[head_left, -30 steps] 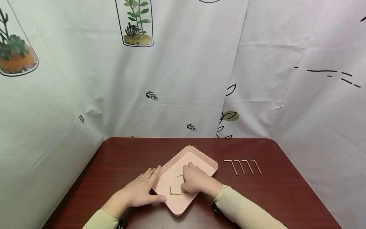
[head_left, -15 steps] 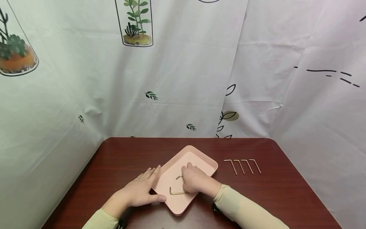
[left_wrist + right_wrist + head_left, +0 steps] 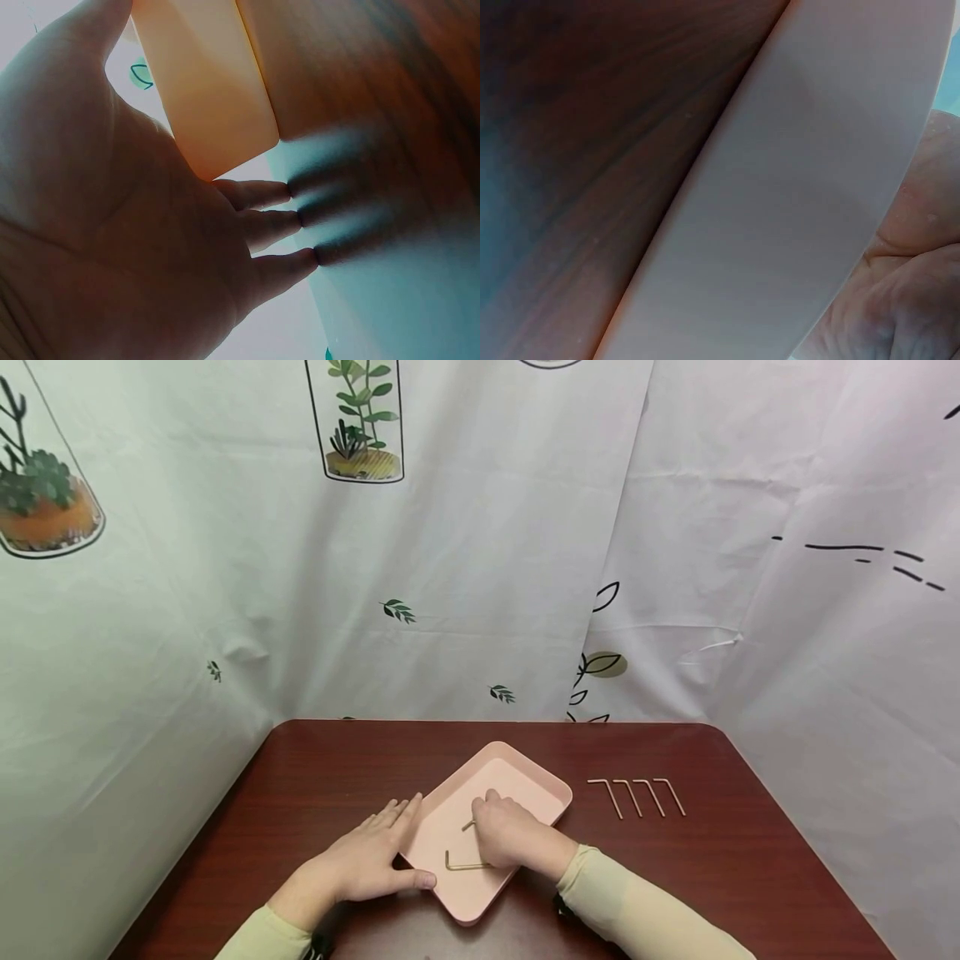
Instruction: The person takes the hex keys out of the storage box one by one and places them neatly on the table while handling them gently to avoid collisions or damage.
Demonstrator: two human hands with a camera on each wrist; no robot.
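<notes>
A pink rectangular tray [image 3: 459, 893] stands at an angle on the table. My left hand [image 3: 363, 860] rests along its left side, fingers straight on the table and thumb at the near rim; the left wrist view shows the fingertips on the tabletop beside the tray wall [image 3: 217, 90]. Inside the tray, my right hand [image 3: 510, 833] has curled fingers round an L-shaped hex key [image 3: 468, 825], of which only one end shows. Another brass-coloured hex key [image 3: 467, 867] lies on the tray floor, partly under that hand. In the right wrist view the tray wall hides the fingers.
Several L-shaped hex keys lie in a row on the dark red table to the right of the tray, the leftmost hex key [image 3: 613, 797] nearest it. A white patterned cloth [image 3: 480, 568] hangs behind the table [image 3: 337, 760] and at its sides.
My right hand has shifted slightly left and closed further over the hex key, whose visible end has turned and become more hidden. The left hand, the tray and the row of hex keys stay put.
</notes>
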